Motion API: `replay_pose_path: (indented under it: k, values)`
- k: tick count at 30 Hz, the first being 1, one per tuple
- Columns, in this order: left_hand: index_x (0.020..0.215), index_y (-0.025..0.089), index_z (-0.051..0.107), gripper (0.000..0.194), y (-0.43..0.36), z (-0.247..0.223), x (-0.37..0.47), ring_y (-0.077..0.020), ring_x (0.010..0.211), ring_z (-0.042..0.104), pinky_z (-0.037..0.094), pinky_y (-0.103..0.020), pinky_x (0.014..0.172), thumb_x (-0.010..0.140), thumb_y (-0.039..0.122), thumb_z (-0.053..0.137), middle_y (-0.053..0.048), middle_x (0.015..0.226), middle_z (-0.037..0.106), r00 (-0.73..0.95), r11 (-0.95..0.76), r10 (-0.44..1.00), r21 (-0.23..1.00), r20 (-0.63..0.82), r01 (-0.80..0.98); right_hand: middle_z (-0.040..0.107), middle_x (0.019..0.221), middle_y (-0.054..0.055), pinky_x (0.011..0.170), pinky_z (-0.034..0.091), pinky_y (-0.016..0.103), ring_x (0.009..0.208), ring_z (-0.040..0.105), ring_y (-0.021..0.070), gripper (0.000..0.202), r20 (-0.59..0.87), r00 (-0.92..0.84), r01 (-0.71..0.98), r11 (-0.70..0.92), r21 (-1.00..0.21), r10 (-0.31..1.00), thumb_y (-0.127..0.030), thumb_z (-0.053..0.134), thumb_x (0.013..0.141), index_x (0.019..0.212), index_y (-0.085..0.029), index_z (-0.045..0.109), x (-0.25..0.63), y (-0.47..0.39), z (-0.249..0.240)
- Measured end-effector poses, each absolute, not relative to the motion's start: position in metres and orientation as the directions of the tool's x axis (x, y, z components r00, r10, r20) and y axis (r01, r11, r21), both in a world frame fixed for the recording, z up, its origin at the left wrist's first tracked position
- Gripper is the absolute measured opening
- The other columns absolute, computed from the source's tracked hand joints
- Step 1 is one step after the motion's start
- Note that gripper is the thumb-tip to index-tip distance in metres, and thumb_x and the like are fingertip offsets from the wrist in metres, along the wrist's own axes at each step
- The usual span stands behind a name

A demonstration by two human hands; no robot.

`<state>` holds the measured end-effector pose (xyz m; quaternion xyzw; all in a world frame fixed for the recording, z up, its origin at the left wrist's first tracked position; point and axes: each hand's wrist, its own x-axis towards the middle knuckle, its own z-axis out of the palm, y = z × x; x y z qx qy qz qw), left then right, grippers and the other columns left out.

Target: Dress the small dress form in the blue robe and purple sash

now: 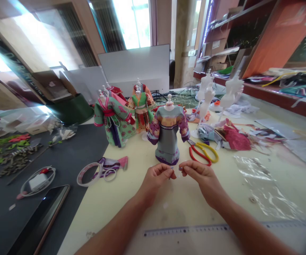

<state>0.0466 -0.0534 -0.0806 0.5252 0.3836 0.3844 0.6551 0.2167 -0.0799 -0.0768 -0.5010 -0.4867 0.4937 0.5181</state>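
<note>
My left hand [158, 177] is closed in a pinch, with a tiny piece at its fingertips too small to name. Facing it, my right hand [199, 173] pinches another tiny bit, also too small to make out. A narrow gap separates the two hands. Just beyond them stands a small dress form wearing a grey-blue garment [167, 138] with purple floral sleeves. Scissors [203, 152] with red and yellow handles lie to the right of it, blades toward the garment.
Dressed miniature forms [113, 117] stand behind to the left; bare white forms [231, 92] stand at the right. Tape rolls [89, 173], a phone [40, 219], fabric scraps [235, 134], a clear plastic bag [266, 187] and a ruler [184, 231] lie around my arms.
</note>
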Motion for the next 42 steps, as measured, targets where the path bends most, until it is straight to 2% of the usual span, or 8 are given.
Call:
replay_pose_path:
  k: [16, 26, 30, 33, 37, 39, 42]
  values:
    - [0.082, 0.012, 0.063, 0.021, -0.05, -0.084, 0.048, -0.0149, 0.075, 0.055, 0.04, -0.026, 0.076, 0.077, 0.033, 0.064, -0.006, 0.075, 0.063, 0.383, 0.176, 0.917, 0.976, -0.115, -0.128, 0.068, 0.075, 0.006, 0.067, 0.046, 0.029, 0.068, 0.056, 0.0143, 0.025, -0.068, 0.087, -0.132, -0.056, -0.99, 0.994, -0.035, 0.07, 0.065, 0.081, -0.016, 0.067, 0.217, -0.076, -0.079]
    - [0.082, 0.012, 0.062, 0.023, -0.047, -0.088, 0.047, -0.0136, 0.073, 0.055, 0.04, -0.024, 0.073, 0.075, 0.033, 0.065, -0.006, 0.075, 0.064, 0.373, 0.199, 0.917, 0.972, -0.138, -0.128, 0.068, 0.074, 0.004, 0.069, 0.044, 0.028, 0.064, 0.053, 0.0119, 0.025, -0.042, 0.104, -0.152, -0.026, -0.988, 0.994, -0.035, 0.069, 0.065, 0.082, -0.016, 0.068, 0.221, -0.071, -0.081]
    - [0.081, 0.012, 0.062, 0.024, -0.047, -0.09, 0.047, -0.013, 0.072, 0.055, 0.04, -0.022, 0.073, 0.075, 0.035, 0.066, -0.005, 0.074, 0.063, 0.378, 0.181, 0.917, 0.978, -0.128, -0.107, 0.068, 0.072, 0.005, 0.067, 0.044, 0.028, 0.064, 0.055, 0.0125, 0.024, -0.022, 0.15, -0.159, 0.002, -0.987, 0.988, -0.034, 0.07, 0.062, 0.077, -0.016, 0.068, 0.224, -0.07, -0.075]
    - [0.081, 0.013, 0.062, 0.026, -0.047, -0.091, 0.048, -0.0132, 0.073, 0.055, 0.04, -0.022, 0.073, 0.073, 0.036, 0.067, -0.005, 0.074, 0.063, 0.371, 0.172, 0.92, 0.98, -0.125, -0.097, 0.068, 0.071, 0.004, 0.065, 0.045, 0.028, 0.064, 0.056, 0.0125, 0.022, 0.005, 0.153, -0.108, 0.021, -0.994, 0.988, -0.034, 0.069, 0.063, 0.076, -0.016, 0.067, 0.231, -0.082, -0.057]
    - [0.083, 0.013, 0.061, 0.028, -0.047, -0.092, 0.048, -0.0146, 0.077, 0.056, 0.04, -0.023, 0.074, 0.072, 0.038, 0.068, -0.005, 0.077, 0.063, 0.355, 0.206, 0.921, 0.975, -0.162, -0.09, 0.068, 0.072, 0.004, 0.064, 0.046, 0.028, 0.066, 0.058, 0.0133, 0.02, 0.053, 0.132, 0.075, 0.044, -0.996, 0.99, -0.034, 0.067, 0.067, 0.078, -0.017, 0.068, 0.257, -0.114, -0.032]
    - [0.084, 0.014, 0.06, 0.03, -0.047, -0.092, 0.048, -0.015, 0.078, 0.056, 0.041, -0.023, 0.073, 0.071, 0.039, 0.069, -0.005, 0.079, 0.063, 0.361, 0.236, 0.913, 0.967, -0.188, -0.093, 0.067, 0.072, 0.004, 0.063, 0.047, 0.027, 0.067, 0.059, 0.0142, 0.02, 0.055, 0.197, 0.171, 0.02, -0.985, 0.979, -0.035, 0.067, 0.067, 0.078, -0.018, 0.068, 0.282, -0.133, -0.029]
    - [0.085, 0.014, 0.06, 0.031, -0.048, -0.092, 0.048, -0.015, 0.079, 0.055, 0.041, -0.022, 0.071, 0.07, 0.04, 0.07, -0.005, 0.079, 0.063, 0.358, 0.268, 0.908, 0.958, -0.216, -0.102, 0.068, 0.076, 0.005, 0.066, 0.048, 0.029, 0.071, 0.061, 0.0171, 0.028, 0.031, 0.39, 0.262, -0.078, -0.962, 0.92, -0.04, 0.07, 0.064, 0.082, -0.018, 0.069, 0.338, -0.162, -0.035]
